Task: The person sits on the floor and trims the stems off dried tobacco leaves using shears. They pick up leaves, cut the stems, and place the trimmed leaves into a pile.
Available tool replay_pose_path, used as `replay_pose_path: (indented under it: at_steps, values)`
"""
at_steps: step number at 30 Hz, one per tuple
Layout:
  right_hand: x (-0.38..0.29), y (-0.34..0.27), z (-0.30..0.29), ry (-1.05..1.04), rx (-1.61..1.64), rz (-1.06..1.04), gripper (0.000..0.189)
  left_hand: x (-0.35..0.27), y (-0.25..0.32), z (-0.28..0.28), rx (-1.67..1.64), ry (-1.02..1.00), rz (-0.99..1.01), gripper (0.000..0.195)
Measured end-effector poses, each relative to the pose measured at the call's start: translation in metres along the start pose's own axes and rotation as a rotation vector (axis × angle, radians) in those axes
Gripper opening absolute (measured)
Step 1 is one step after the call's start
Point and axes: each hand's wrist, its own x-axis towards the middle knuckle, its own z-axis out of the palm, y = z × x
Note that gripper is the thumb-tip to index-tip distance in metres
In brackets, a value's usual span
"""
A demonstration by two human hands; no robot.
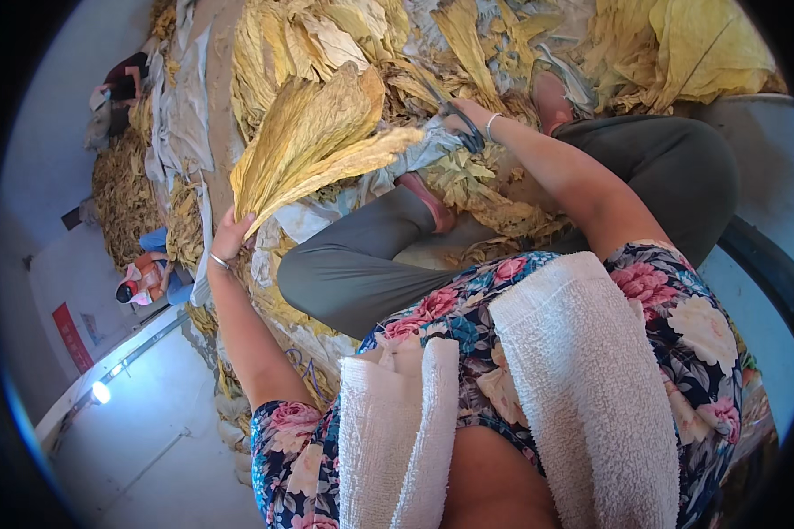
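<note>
My left hand [231, 235] grips the stem ends of a few dried yellow-brown leaves [317, 129], which look like tobacco and fan out up and to the right. In my right hand [470, 119] is a pair of dark-handled scissors [464, 125], with the blades pointing up and left towards the leaf pile; whether they are open is not clear. Behind the held leaves lies a heap of large yellow dried leaves [271, 46]. Leaf scraps [503, 205] lie between my bent legs, below the scissors.
More yellow leaves [708, 53] are piled at the upper right on a pale rounded surface. White plastic sheeting [188, 119] runs along the left beside a brown leaf heap [122, 198]. Two people sit or bend there, one at the upper left [122, 86], one lower down [152, 278].
</note>
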Motion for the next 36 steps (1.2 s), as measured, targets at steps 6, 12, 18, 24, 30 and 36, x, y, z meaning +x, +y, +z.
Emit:
replay_pose_path:
  at_steps: [6, 12, 18, 24, 30, 36]
  values:
    - [-0.009, -0.021, 0.007, -0.081, -0.151, -0.177, 0.043, -0.005, 0.000, 0.000, -0.004, -0.025, -0.042, 0.030]
    - [-0.015, -0.016, 0.009, -0.137, -0.152, -0.150, 0.046, -0.007, -0.004, 0.000, 0.010, -0.011, -0.013, 0.032]
    - [-0.002, 0.024, 0.005, -0.097, -0.252, -0.209, 0.044, -0.004, 0.003, -0.009, -0.009, -0.057, -0.059, 0.035]
    - [-0.007, 0.027, 0.003, 0.054, -0.207, -0.256, 0.049, -0.004, -0.001, -0.011, 0.004, -0.026, -0.029, 0.037]
    - [0.001, -0.015, 0.027, 0.150, -0.043, -0.471, 0.044, 0.002, 0.004, 0.002, 0.176, 0.068, 0.132, 0.033]
    - [-0.038, -0.091, 0.048, -0.251, 0.330, -0.017, 0.056, 0.005, 0.006, 0.041, 0.840, 0.465, 0.446, 0.025]
